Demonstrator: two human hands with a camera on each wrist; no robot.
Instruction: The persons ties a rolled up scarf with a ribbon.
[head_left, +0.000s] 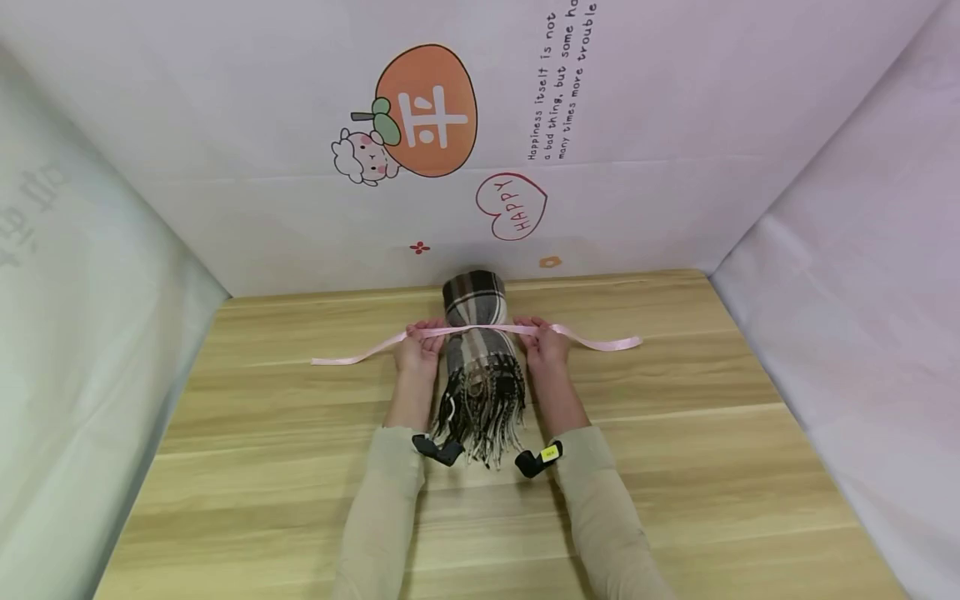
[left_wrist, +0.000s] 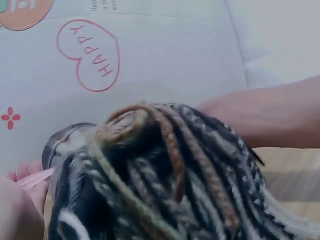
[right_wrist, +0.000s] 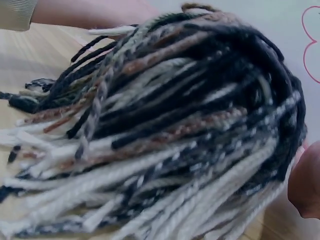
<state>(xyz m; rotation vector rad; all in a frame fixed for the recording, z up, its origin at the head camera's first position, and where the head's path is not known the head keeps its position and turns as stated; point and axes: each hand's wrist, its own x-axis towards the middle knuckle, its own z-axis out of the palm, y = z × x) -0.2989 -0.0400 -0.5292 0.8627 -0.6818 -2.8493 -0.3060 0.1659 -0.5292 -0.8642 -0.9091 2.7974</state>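
A rolled plaid scarf (head_left: 474,346) with a dark fringe (head_left: 483,408) lies lengthwise at the far middle of the table. Across its waist runs a pink ribbon (head_left: 487,328), drawn in so the roll narrows there. My left hand (head_left: 420,343) pinches the ribbon just left of the roll, and its loose end trails off to the left. On the other side my right hand (head_left: 545,343) pinches the ribbon close to the roll, with the other end trailing right. In the left wrist view the fringe (left_wrist: 165,170) covers much of the scene; in the right wrist view fringe strands (right_wrist: 165,125) hide most of the work.
The wooden table (head_left: 712,467) meets a white printed backdrop (head_left: 637,192) right behind the scarf's far end. White cloth walls (head_left: 862,275) close off both sides. Black wrist cameras (head_left: 535,462) sit at the cuffs, near the fringe tips.
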